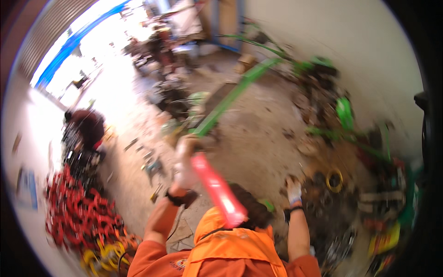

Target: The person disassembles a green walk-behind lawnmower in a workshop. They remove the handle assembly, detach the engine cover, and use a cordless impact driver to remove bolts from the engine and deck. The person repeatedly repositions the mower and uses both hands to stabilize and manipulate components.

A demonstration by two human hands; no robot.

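Observation:
My left hand [183, 159], in a pale glove, is closed around a long bar. On its far side the bar shows as a green length [237, 94] slanting away to the upper right. A glossy red length [217, 189] runs from the hand back toward my chest; blur hides how the two join. My right hand [293, 189], also gloved, reaches low over the floor, beside a heap of dark metal parts [318, 198]. Its fingers are smeared and dark, so I cannot tell whether they hold anything.
Red metal parts [80, 205] lie heaped at the left wall, with yellow pieces [106, 258] nearer me. A dark-clad figure, apparently a person [87, 127], bends beyond them. A yellow ring [334, 180] lies at right. Green frames [323, 69] line the right wall. Loose tools [152, 168] lie on the floor.

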